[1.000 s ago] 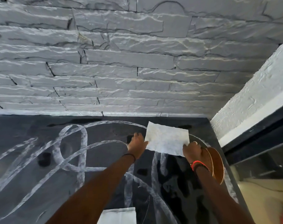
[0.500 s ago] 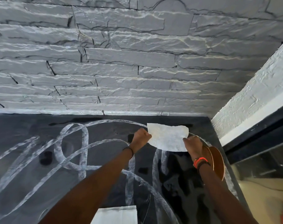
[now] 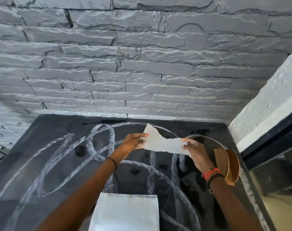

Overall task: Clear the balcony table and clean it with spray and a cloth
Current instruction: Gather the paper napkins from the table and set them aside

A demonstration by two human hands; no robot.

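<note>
A dark balcony table (image 3: 42,164) carries white swirled streaks and several dark wet patches. Above its far middle I hold a white paper cloth (image 3: 160,142) stretched between both hands, its top corner folded over. My left hand (image 3: 133,142) pinches the cloth's left edge and my right hand (image 3: 193,150) grips its right end. A ring shows on my right hand and an orange band on that wrist.
A wooden napkin holder (image 3: 228,165) stands at the table's right edge, beside my right wrist. A white folded sheet (image 3: 127,212) lies at the near edge between my arms. A grey stone wall (image 3: 142,72) backs the table; a white ledge (image 3: 266,105) and dark frame are on the right.
The cloth was spread flat as a rectangle; my hands have since folded it down into a narrower, crumpled strip and raised it slightly.
</note>
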